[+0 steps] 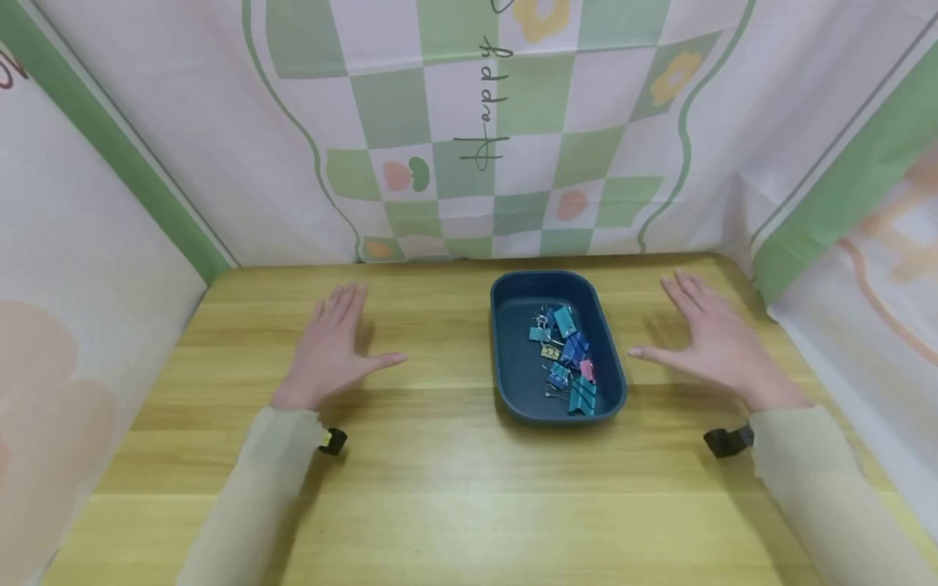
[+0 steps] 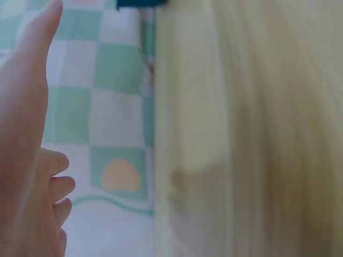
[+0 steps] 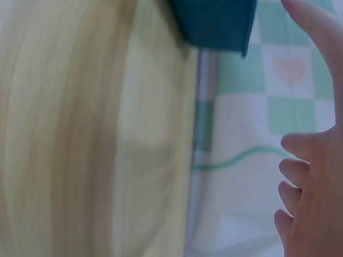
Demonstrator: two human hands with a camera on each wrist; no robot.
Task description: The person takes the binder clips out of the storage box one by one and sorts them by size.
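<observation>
A dark blue rectangular tray (image 1: pixel 516 391) stands on the wooden table, right of the middle in the head view. Inside it lie several binder clips (image 1: pixel 575 350) in teal, blue, pink and a yellowish pattern, heaped toward its right side. To the left of the tray, my left hand (image 1: pixel 328 350) is held over the table with fingers straight and thumb spread, touching nothing. My right hand (image 1: pixel 714 338) is nearer the tray, just off its right side, also spread and holding nothing. The right wrist view shows the tray's outer wall (image 3: pixel 214 24) beyond the thumb.
The wooden table (image 1: pixel 440 488) reaches back to a hanging cloth (image 1: pixel 454 106) with green and white checks. More cloth hangs along the left (image 1: pixel 73 285) and right (image 1: pixel 865 325) sides. Each wrist wears a small black device, such as the one at the right cuff (image 1: pixel 728 442).
</observation>
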